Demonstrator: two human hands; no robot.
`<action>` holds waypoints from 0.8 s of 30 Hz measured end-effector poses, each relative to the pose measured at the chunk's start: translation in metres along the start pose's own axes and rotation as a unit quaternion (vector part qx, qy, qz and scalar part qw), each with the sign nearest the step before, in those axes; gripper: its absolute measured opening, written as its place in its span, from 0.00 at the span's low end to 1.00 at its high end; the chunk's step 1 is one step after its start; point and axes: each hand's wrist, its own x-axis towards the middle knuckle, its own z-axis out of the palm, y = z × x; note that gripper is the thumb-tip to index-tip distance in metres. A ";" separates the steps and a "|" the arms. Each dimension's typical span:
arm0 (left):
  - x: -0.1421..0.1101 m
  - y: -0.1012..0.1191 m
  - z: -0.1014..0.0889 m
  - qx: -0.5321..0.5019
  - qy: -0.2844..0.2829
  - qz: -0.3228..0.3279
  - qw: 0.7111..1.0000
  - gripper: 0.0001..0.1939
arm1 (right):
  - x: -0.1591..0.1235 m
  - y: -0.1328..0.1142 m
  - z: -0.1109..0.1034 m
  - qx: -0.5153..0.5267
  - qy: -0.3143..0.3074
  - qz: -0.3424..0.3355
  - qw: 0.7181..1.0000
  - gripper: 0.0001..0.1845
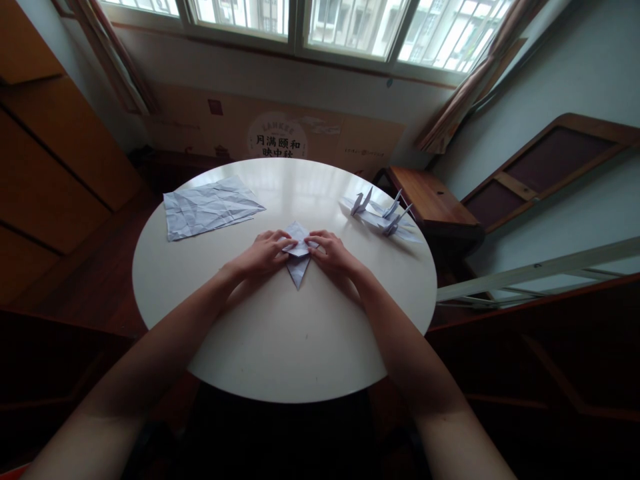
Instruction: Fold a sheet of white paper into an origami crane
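The fingertips of the left hand (270, 249) are closing on the left edge of a small folded paper piece (299, 251), thumb and forefinger drawn together there, while those of the right hand (330, 252) are clamping its right edge in the same way. The piece is lying at the middle of the frame on a white round table (295, 347), a blunter point facing the top and a long, sharp point facing the bottom, with a crosswise fold line showing between the hands. The step in hand seems to be a crease being shaped from both sides at once; the next move probably calls for keeping the two edges even and flattening the layers without shifting the lower point.

Farther out, a stack of creased paper sheets (213, 208) is resting at the left of the tabletop, well apart from the left hand. Toward the upper right, what look like three folded paper cranes (361, 203) are standing close together. Beyond the table, a printed cardboard panel (200, 133) is leaning below the window (350, 30), and a wooden side table (433, 197) is standing at the right.
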 end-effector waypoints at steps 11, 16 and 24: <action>0.001 0.001 0.000 0.005 -0.003 -0.006 1.000 0.22 | -0.001 0.001 0.001 0.001 0.002 -0.004 1.000 0.19; 0.000 -0.001 0.002 0.001 0.002 -0.001 1.000 0.22 | -0.001 0.002 0.001 0.004 0.004 -0.008 1.000 0.18; 0.001 0.001 -0.001 0.006 -0.011 -0.008 1.000 0.22 | -0.001 0.000 0.000 0.007 0.002 -0.007 1.000 0.18</action>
